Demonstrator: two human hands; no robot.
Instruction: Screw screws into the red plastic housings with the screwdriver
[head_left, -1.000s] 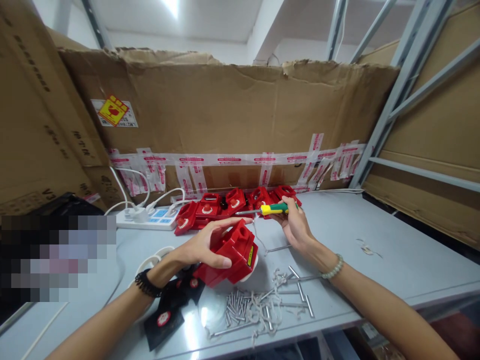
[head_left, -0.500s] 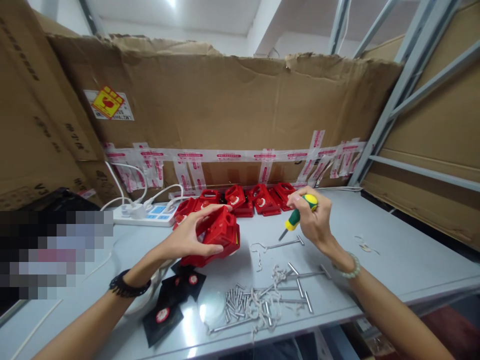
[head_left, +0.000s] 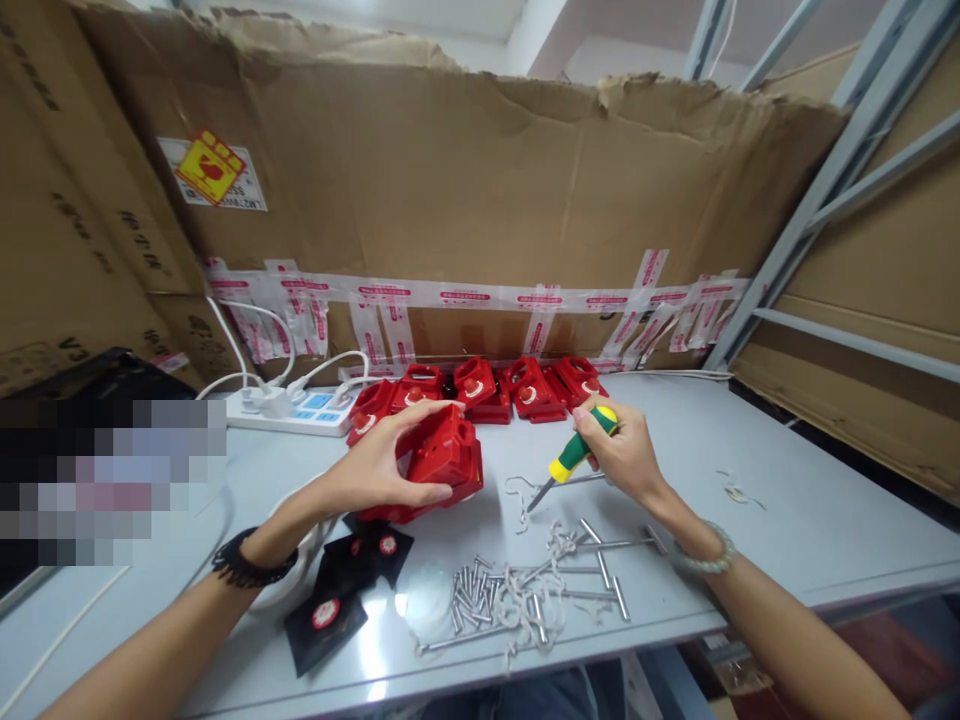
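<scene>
Red housing (head_left: 448,458), snug in my left fingers (head_left: 421,412), sits just below centre frame, thumb along its near side! Over to the right, my right fingers (head_left: 611,448) wrap the green-and-yellow screwdriver (head_left: 571,455), shaft slanting down and left, tip well clear of the housing and by a metal rod (head_left: 574,482) on the bench (head_left: 810,500); touching it or not, I can't tell. Good form, I'd say: brace the red body against twisting, line the shaft up straight before any pressure, and steer clear of those metal screws (head_left: 472,595) at lower centre.
</scene>
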